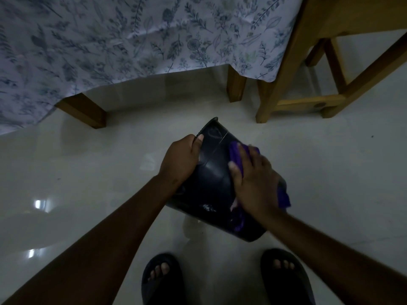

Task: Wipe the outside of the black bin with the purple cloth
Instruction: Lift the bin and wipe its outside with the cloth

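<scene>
I have the black bin (211, 186) tipped on its side, slanting above the pale glossy floor (88, 172) just ahead of my feet. Its rim points away from me toward the table, and its base is the end nearest my right foot.

My left hand (179, 160) has a closed grip on the bin near the rim, the thumb pressed against the outer wall and the other fingers curled around the left side, out of sight.

My right hand (253, 183) lies flat on the upper right of the bin's outer wall, fingers spread and pressing the purple cloth (236, 154) against the plastic. It is not a clenched grip; the palm and fingers pin the cloth down. The cloth shows bunched past my fingertips, and another fold hangs out below the heel of the hand on the right side. A purple tint also shows on the shiny wall near the base, though I cannot tell whether that is cloth or reflection.

Ahead, a floral tablecloth (132, 40) drapes over the table, with wooden table legs (236, 84) showing below it. A wooden chair (308, 73) stands to the right. I am wearing dark slide sandals (163, 280).
</scene>
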Demonstrator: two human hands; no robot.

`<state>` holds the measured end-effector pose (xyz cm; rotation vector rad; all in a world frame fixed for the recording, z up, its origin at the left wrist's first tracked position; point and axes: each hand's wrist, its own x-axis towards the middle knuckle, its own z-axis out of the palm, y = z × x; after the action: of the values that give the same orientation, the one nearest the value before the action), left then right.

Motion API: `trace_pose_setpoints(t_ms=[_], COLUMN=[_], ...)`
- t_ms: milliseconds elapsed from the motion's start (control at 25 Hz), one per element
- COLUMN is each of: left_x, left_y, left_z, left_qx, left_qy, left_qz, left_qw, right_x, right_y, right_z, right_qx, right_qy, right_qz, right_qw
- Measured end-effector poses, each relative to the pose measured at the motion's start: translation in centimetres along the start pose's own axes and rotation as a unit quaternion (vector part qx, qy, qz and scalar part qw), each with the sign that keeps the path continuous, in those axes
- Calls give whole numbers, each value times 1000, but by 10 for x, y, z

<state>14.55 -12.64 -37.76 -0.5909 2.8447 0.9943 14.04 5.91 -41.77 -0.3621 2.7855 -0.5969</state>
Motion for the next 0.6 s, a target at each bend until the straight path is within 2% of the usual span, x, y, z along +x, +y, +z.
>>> trace_pose_setpoints(t_ms=[80, 160, 320, 400, 520, 600], left_x=[3, 7, 14, 21, 24, 7], left_y=[3, 6, 4, 15, 19, 4], left_z=[1, 0, 2, -2, -14, -16], left_qx=[5, 40, 76, 34, -115, -121], left_qy=[-2, -8, -27, -58, -145, -159], left_qz=[-11, -16, -3, 2, -37, -30], left_qw=[1000, 999, 997, 998, 982, 979], right_x=[36, 20, -58, -40, 4, 28], right_y=[17, 17, 0, 10, 28, 37], right_z=[-9, -7, 5, 3, -6, -10], right_qx=[54, 56, -14, -7, 7, 35], right_qy=[-22, -29, -17, 13, 41, 20], right_qz=[46, 41, -90, -81, -70, -51], right_qw=[997, 997, 996, 997, 997, 998])
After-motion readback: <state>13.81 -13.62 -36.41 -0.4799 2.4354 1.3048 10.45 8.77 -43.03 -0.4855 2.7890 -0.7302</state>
